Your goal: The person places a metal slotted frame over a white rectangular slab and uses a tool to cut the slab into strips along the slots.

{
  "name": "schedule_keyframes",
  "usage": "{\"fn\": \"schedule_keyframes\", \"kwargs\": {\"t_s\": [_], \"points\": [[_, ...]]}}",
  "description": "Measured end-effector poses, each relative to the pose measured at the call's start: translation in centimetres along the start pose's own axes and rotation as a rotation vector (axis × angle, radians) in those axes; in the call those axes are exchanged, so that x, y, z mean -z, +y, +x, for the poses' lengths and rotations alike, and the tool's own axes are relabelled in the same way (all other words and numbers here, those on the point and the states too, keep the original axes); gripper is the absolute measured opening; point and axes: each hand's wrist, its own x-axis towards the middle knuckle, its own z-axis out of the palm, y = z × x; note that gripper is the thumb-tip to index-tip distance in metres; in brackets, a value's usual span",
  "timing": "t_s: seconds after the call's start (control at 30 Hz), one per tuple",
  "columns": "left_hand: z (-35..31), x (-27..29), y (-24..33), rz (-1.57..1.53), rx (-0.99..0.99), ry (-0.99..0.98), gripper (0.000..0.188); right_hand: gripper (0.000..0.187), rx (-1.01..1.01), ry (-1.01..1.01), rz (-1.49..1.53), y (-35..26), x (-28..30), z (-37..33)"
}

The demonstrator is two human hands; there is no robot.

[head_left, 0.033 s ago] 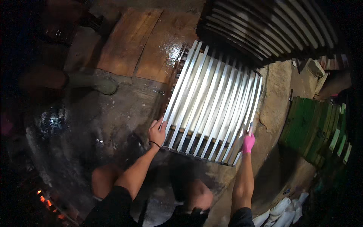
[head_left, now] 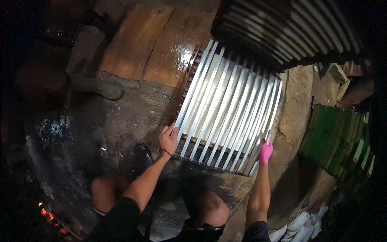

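Observation:
A rack of long silver metal slats [head_left: 214, 109] lies in front of me, tilted a little to the right at its far end. Between the slats show pale cream strips [head_left: 219, 109] with cross lines, lying beneath. My left hand [head_left: 167, 142], bare with a dark band at the wrist, is closed around the rack's near left edge; its thumb rests on the outermost slat. On the opposite side my right hand [head_left: 266, 152], in a pink glove, grips the near right edge. The fingers under the rack are hidden on both sides.
Dark ridged racks [head_left: 286, 32] stand at the far right, close to the slatted rack's far end. Brown boards [head_left: 135, 44] lie far left, with a green boot [head_left: 111, 91] nearby. Green slats [head_left: 328, 133] are stacked at right, above white bags [head_left: 302, 226]. Embers [head_left: 50, 216] glow lower left.
Both hands keep their hold on the rack, which stays nearly in place. The view has shifted slightly, and my knees have moved a little.

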Motion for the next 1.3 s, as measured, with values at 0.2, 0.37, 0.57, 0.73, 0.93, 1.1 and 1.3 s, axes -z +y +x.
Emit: {"fn": "schedule_keyframes", "kwargs": {"t_s": [0.2, 0.37, 0.57, 0.73, 0.93, 1.1, 1.3], "points": [[1.8, -5.1, -6.3, -0.033, -0.121, 0.122, 0.029, 0.04, -0.021, 0.113, -0.247, -1.4, -4.8, 0.0], [1.0, -7.1, -9.1, -0.083, -0.158, 0.204, 0.028, 0.037, 0.044, 0.168, -0.19, -0.6, -5.8, -0.9], [1.4, -8.0, -8.6, -0.09, -0.17, 0.241, 0.026, 0.038, 0.036, 0.258, -0.22, -0.9, -6.1, -0.3], [1.0, -7.3, -9.2, -0.035, -0.14, 0.235, 0.023, 0.037, 0.155, 0.167, -0.234, 1.2, -5.3, 1.0], [1.4, -6.7, -9.6, 0.046, -0.127, 0.258, 0.021, 0.04, 0.038, 0.183, -0.385, -1.3, -7.2, -0.1], [3.4, -8.4, -13.5, -0.088, -0.218, 0.393, 0.015, 0.032, 0.325, 0.002, -0.573, -2.6, -5.3, -1.1], [4.6, -5.8, -11.1, 0.215, -0.041, -0.19, 0.037, 0.044, -0.035, 0.073, -0.285, 3.4, -3.1, -4.9]]}}
